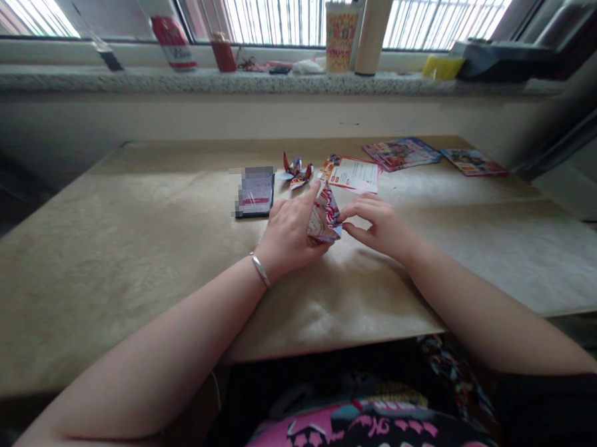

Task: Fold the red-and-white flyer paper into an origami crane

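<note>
A small piece of folded printed paper (325, 215), red, white and blue, is between my hands above the middle of the table. My left hand (293, 227) grips its left side, with the index finger stretched along the top and the thumb low along the near edge. At the paper's right corner, the thumb and fingertips of my right hand (373, 223) come together in a pinch. Just beyond sits a folded paper figure (296, 170) with pointed tips. A phone (255, 192) with a lit, partly blurred screen lies left of my left hand.
Behind my right hand lies a white printed sheet (353, 174). Farther back are a pile of colourful cards (402, 153) and another card stack (473, 161). On the windowsill (281, 83) stand a red can (173, 43), a patterned cup (341, 38) and other small items.
</note>
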{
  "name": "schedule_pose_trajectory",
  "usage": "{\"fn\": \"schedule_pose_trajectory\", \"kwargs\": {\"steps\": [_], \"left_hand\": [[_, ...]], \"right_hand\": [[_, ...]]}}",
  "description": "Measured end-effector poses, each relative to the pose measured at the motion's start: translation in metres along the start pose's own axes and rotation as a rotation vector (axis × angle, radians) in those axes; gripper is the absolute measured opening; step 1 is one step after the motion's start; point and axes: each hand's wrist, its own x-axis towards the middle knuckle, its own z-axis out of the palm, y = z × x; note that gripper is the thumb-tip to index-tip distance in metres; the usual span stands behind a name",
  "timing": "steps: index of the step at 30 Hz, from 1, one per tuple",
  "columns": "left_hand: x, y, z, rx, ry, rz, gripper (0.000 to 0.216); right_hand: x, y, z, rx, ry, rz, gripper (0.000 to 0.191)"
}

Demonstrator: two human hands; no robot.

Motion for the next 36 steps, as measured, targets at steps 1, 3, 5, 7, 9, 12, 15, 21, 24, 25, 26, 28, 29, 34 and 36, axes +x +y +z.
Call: {"fn": "schedule_pose_trajectory", "kwargs": {"steps": [1,3,5,7,9,12,15,21,24,25,26,28,29,34,36], "left_hand": [[0.000,-0.001,0.001,-0.005,0.003,0.016,0.102],[0.000,-0.003,0.004,-0.020,0.010,0.046,0.103],[0.000,-0.004,0.007,-0.030,0.018,0.059,0.105],[0.000,-0.004,0.009,-0.027,0.032,0.054,0.103],[0.000,-0.004,0.009,-0.010,0.045,0.044,0.097],[0.000,-0.003,0.007,0.022,0.058,0.031,0.086],[0.000,-0.002,0.005,0.025,0.078,0.040,0.079],[0.000,-0.004,0.009,-0.021,0.150,0.077,0.085],[-0.001,-0.004,0.013,-0.036,0.229,0.099,0.086],[-0.001,-0.005,0.014,-0.039,0.252,0.102,0.085],[-0.001,-0.005,0.015,-0.044,0.264,0.102,0.085],[-0.002,-0.006,0.017,-0.053,0.246,0.094,0.083],[-0.002,-0.006,0.016,-0.054,0.219,0.085,0.082],[-0.003,-0.004,0.012,-0.021,0.031,0.000,0.062],[-0.003,-0.002,0.009,0.019,-0.034,-0.023,0.053]], "right_hand": [[0.000,0.001,0.000,-0.010,-0.001,-0.006,0.009],[0.000,0.001,0.001,-0.039,-0.022,-0.009,0.013],[0.000,0.000,0.002,-0.081,-0.052,-0.010,0.016],[-0.001,-0.002,0.002,-0.132,-0.056,-0.016,0.017],[0.000,-0.005,0.001,-0.181,-0.036,-0.041,0.016],[0.000,-0.008,-0.002,-0.237,-0.011,-0.079,0.016],[0.001,-0.010,-0.004,-0.258,-0.018,-0.089,0.015],[0.000,-0.014,-0.003,-0.232,-0.014,-0.071,0.013],[0.000,-0.014,-0.002,-0.191,0.013,-0.028,0.013],[-0.001,-0.013,-0.002,-0.165,0.027,-0.001,0.013],[-0.001,-0.011,-0.001,-0.132,0.038,0.028,0.013],[-0.002,-0.005,0.001,-0.056,0.046,0.081,0.013],[-0.002,-0.001,0.002,-0.017,0.028,0.102,0.012],[-0.007,0.019,0.009,0.022,-0.067,0.283,0.007],[-0.007,0.023,0.011,-0.014,-0.108,0.317,0.007]]}}
